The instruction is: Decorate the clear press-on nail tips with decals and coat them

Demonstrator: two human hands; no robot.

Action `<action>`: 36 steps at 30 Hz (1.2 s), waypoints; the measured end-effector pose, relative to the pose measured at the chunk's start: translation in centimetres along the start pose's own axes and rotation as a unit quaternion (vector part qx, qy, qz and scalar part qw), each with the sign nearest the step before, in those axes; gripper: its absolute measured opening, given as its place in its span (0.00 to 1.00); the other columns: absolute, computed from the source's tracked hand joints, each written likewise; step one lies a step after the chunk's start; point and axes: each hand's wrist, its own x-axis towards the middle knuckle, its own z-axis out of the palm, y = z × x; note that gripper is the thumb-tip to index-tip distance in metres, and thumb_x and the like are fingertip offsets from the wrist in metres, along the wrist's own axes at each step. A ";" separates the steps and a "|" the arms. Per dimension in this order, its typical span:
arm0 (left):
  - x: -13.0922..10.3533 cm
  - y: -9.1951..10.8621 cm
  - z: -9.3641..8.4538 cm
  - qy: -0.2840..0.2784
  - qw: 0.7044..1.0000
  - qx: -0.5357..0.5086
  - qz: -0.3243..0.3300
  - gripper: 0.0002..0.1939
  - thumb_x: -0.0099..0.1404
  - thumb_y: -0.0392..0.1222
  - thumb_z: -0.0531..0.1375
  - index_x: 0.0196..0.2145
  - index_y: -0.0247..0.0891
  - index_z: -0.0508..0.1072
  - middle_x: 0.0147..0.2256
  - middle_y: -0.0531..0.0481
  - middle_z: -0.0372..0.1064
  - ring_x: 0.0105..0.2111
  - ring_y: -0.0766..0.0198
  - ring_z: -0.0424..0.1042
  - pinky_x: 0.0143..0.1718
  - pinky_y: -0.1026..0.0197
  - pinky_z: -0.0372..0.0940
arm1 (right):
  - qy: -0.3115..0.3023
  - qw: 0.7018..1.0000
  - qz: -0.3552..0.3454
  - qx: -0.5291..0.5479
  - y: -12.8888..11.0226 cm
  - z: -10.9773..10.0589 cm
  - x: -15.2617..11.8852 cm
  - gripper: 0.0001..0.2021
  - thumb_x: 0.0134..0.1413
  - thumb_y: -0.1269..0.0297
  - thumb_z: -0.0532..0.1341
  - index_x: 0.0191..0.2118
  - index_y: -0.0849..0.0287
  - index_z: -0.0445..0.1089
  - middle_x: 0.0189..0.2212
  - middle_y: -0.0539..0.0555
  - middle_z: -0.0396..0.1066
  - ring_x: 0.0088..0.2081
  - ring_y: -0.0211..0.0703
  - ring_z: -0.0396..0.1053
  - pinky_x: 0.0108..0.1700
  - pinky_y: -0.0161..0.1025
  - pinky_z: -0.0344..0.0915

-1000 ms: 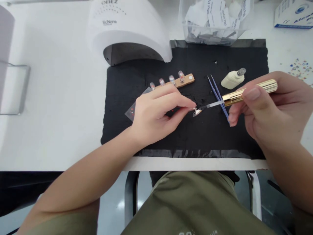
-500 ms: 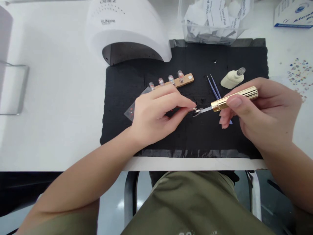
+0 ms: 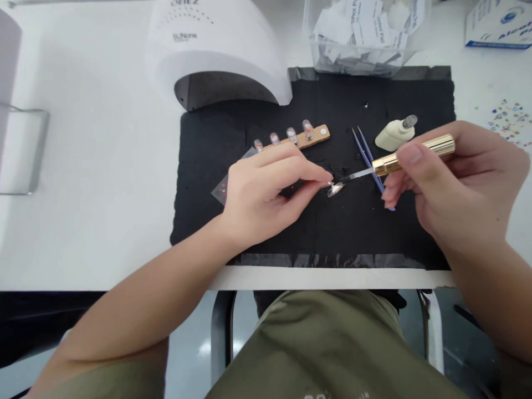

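Note:
Between thumb and forefinger, my left hand (image 3: 270,194) pinches a small shiny nail tip (image 3: 336,189) over the black mat (image 3: 291,238). My right hand (image 3: 453,183) grips a gold-handled brush (image 3: 432,152), whose bristles reach the nail tip's upper right edge. Beyond my left hand lies a wooden strip (image 3: 319,134) bearing several decorated nail tips. Blue tweezers (image 3: 364,152) lie on the mat, partly under my right fingers. A cream bottle (image 3: 394,134) lies behind my right hand. A clear sheet with red bits (image 3: 220,188) shows beside my left hand.
A white nail lamp (image 3: 224,44) stands at the back left. Behind the mat is a clear box (image 3: 357,55) of alcohol pad packets. An alcohol pad box (image 3: 499,25) sits at the back right, with scattered coloured gems (image 3: 509,119) nearer.
My right hand and the brush have moved to the right and slightly back, so the nail tip shows more fully. My left hand has stayed almost still.

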 end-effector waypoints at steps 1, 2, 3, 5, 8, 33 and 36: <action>0.0 0.0 0.0 -0.004 1.000 0.001 -0.005 0.10 0.72 0.29 0.71 0.40 0.44 0.82 0.36 0.56 0.85 0.32 0.65 0.83 0.34 0.61 0.78 | 0.007 1.000 -0.010 0.007 0.1 0.0 0.1 0.11 0.63 0.55 0.79 0.33 0.52 0.83 0.22 0.42 0.78 0.20 0.32 0.73 0.20 0.32 0.73; 0.0 0.0 -0.1 -0.008 1.000 0.002 -0.007 0.10 0.73 0.29 0.71 0.40 0.45 0.82 0.36 0.56 0.85 0.32 0.65 0.82 0.35 0.61 0.78 | 0.009 1.000 -0.022 0.018 0.1 0.0 0.1 0.11 0.64 0.55 0.78 0.33 0.52 0.83 0.22 0.42 0.78 0.20 0.32 0.73 0.20 0.33 0.73; 0.0 0.1 -0.1 -0.008 1.000 0.002 -0.005 0.10 0.73 0.29 0.71 0.40 0.45 0.82 0.35 0.56 0.85 0.32 0.65 0.82 0.35 0.61 0.78 | 0.008 0.999 -0.033 0.030 0.2 0.0 0.1 0.11 0.64 0.55 0.78 0.33 0.52 0.83 0.22 0.41 0.77 0.20 0.33 0.73 0.19 0.33 0.72; 0.1 0.0 0.0 -0.005 1.000 0.003 0.000 0.09 0.72 0.29 0.72 0.40 0.44 0.82 0.35 0.56 0.84 0.31 0.66 0.82 0.34 0.61 0.78 | -0.004 0.998 -0.043 0.041 0.1 0.0 -0.1 0.10 0.65 0.55 0.77 0.34 0.51 0.83 0.22 0.40 0.77 0.20 0.33 0.73 0.18 0.34 0.72; 0.1 0.0 0.1 0.002 1.000 -0.002 0.011 0.09 0.71 0.29 0.72 0.40 0.43 0.82 0.35 0.55 0.85 0.31 0.66 0.82 0.34 0.62 0.77 | -0.031 0.999 -0.031 0.026 -0.1 0.2 -0.4 0.09 0.67 0.54 0.76 0.36 0.50 0.83 0.23 0.40 0.78 0.21 0.32 0.75 0.20 0.33 0.74; 0.0 0.1 0.3 -0.006 1.000 -0.010 -0.013 0.08 0.72 0.30 0.72 0.39 0.43 0.84 0.35 0.57 0.86 0.31 0.66 0.83 0.35 0.62 0.78 | -0.002 0.998 -0.059 0.004 -0.8 0.3 -0.6 0.08 0.67 0.58 0.75 0.36 0.51 0.82 0.24 0.41 0.77 0.22 0.33 0.74 0.18 0.35 0.70; 0.1 0.2 0.3 -0.011 1.000 -0.010 -0.008 0.08 0.72 0.30 0.73 0.39 0.43 0.84 0.35 0.56 0.85 0.31 0.67 0.83 0.35 0.64 0.78 | -0.020 0.999 -0.042 0.001 -0.8 0.4 -0.7 0.07 0.67 0.58 0.75 0.36 0.50 0.82 0.24 0.40 0.78 0.21 0.32 0.73 0.17 0.34 0.69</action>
